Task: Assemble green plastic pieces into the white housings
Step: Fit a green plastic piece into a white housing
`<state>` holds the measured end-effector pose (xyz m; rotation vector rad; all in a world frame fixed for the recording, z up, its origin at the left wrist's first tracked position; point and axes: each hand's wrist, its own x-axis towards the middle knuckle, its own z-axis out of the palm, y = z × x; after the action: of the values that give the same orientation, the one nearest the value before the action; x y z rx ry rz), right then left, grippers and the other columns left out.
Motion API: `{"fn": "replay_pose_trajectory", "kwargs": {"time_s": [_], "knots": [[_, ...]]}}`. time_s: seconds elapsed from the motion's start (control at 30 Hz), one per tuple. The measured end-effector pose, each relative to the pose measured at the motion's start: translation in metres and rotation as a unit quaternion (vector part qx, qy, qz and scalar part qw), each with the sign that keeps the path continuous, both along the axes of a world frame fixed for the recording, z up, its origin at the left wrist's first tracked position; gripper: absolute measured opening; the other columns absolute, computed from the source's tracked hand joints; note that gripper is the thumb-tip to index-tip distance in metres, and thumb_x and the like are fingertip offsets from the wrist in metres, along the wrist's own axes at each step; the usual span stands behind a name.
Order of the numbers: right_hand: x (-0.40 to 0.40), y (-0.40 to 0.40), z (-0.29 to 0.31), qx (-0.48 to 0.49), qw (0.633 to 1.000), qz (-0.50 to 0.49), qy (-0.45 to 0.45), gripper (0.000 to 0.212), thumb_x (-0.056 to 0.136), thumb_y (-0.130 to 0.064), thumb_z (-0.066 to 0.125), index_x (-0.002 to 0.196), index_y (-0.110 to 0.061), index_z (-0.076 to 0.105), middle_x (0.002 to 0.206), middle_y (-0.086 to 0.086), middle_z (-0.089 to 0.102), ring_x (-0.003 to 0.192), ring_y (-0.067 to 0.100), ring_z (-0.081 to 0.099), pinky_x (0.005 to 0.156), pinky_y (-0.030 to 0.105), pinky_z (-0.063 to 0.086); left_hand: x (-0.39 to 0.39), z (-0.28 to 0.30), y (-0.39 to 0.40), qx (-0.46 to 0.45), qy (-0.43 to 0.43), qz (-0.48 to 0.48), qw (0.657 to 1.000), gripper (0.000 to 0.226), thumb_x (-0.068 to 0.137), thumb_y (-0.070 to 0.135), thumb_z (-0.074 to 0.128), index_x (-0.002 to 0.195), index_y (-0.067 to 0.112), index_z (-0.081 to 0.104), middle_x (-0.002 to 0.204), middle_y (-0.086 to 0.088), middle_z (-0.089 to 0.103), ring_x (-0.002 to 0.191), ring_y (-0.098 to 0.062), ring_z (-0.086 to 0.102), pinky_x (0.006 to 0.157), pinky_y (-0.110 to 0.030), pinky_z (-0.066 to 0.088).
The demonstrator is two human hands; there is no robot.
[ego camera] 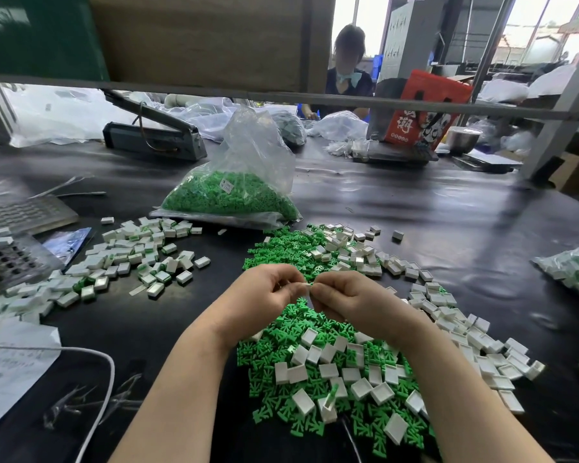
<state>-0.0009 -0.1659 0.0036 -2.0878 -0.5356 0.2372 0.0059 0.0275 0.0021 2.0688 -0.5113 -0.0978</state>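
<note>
Both hands meet above the dark surface point(432, 208), fingertips together over a mixed heap. The left hand point(268, 290) has its fingers curled in, thumb and forefinger pinching a small white housing point(307, 287) at the point where the hands touch. The right hand point(343, 297) is curled too, its grip pinching the same piece from the other side; whether a green piece sits between its fingers I cannot tell, since the fingers cover it.

Below and behind the hands lies the heap of loose green pieces point(281, 349), with empty white housings point(448, 315) scattered over it and trailing off to the right. To the left, well apart from the hands, is a second pile point(137, 259) of white housings with green showing inside some of them. Beyond the heap, a clear bag point(238, 188) of green pieces stands on the surface with a small label on its front.

At far left are a metal grid tray point(14, 259), a sheet of paper point(10, 362) and a white cable point(91, 379) curving across it. A heat sealer point(151, 135) rests further back. At the right edge is another bag point(575, 269) with white and green parts. Across the surface a second person point(348, 71) sits beside a red carton point(425, 108)
</note>
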Motion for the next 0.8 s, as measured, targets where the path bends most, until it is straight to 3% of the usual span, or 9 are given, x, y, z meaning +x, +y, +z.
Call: {"fn": "replay_pose_trajectory", "kwargs": {"time_s": [0.13, 0.27, 0.37, 0.57, 0.67, 0.8], "knots": [[-0.002, 0.0, 0.001, 0.046, 0.999, -0.024, -0.001, 0.03, 0.1, -0.028, 0.051, 0.08, -0.01, 0.064, 0.057, -0.006, 0.05, 0.055, 0.014, 0.042, 0.052, 0.023, 0.033, -0.002, 0.006, -0.003, -0.071, -0.029, 0.028, 0.997, 0.006, 0.089, 0.017, 0.069, 0.091, 0.019, 0.074, 0.068, 0.006, 0.067, 0.058, -0.003, 0.053, 0.055, -0.018, 0.043], [-0.002, 0.002, 0.001, 0.176, 0.979, -0.046, 0.094, 0.057, 0.091, -0.059, 0.037, 0.084, -0.008, 0.063, 0.059, -0.004, 0.054, 0.051, 0.008, 0.043, 0.05, 0.02, 0.032, -0.003, 0.011, -0.009, -0.17, -0.018, 0.067, 0.983, 0.01, 0.085, 0.012, 0.072, 0.086, 0.022, 0.076, 0.084, -0.001, 0.073, 0.08, -0.01, 0.067, 0.073, -0.019, 0.054], [0.0, 0.008, -0.002, 0.235, 0.958, -0.018, 0.161, 0.072, 0.088, -0.07, 0.027, 0.094, -0.011, 0.068, 0.069, 0.004, 0.058, 0.06, 0.011, 0.046, 0.053, 0.024, 0.033, -0.004, 0.012, -0.016, -0.219, 0.006, 0.083, 0.972, 0.009, 0.082, 0.014, 0.074, 0.087, 0.02, 0.077, 0.093, -0.009, 0.063, 0.087, -0.02, 0.066, 0.08, -0.023, 0.053], [0.0, 0.024, -0.005, 0.392, 0.895, 0.022, 0.21, 0.054, 0.088, -0.065, 0.041, 0.084, -0.02, 0.072, 0.075, 0.003, 0.057, 0.069, 0.013, 0.048, 0.066, 0.027, 0.035, -0.003, 0.01, -0.021, -0.267, 0.035, 0.087, 0.959, 0.009, 0.083, 0.015, 0.072, 0.087, 0.018, 0.079, 0.07, 0.017, 0.065, 0.095, -0.012, 0.059, 0.091, -0.027, 0.045], [-0.002, 0.026, -0.004, 0.447, 0.864, 0.028, 0.23, 0.048, 0.09, -0.056, 0.046, 0.089, -0.016, 0.071, 0.077, 0.003, 0.055, 0.068, 0.01, 0.051, 0.064, 0.02, 0.044, -0.005, 0.011, -0.023, -0.302, 0.044, 0.082, 0.949, 0.012, 0.084, 0.012, 0.071, 0.085, 0.019, 0.08, 0.079, 0.009, 0.068, 0.083, -0.006, 0.067, 0.075, -0.016, 0.049], [-0.003, 0.029, -0.004, 0.483, 0.842, 0.016, 0.238, 0.045, 0.091, -0.05, 0.047, 0.092, -0.01, 0.067, 0.075, 0.004, 0.052, 0.065, 0.01, 0.05, 0.061, 0.017, 0.047, -0.007, 0.013, -0.025, -0.342, 0.069, 0.075, 0.934, 0.012, 0.083, 0.01, 0.07, 0.086, 0.018, 0.078, 0.087, -0.001, 0.075, 0.087, -0.012, 0.071, 0.076, -0.017, 0.052]]}}
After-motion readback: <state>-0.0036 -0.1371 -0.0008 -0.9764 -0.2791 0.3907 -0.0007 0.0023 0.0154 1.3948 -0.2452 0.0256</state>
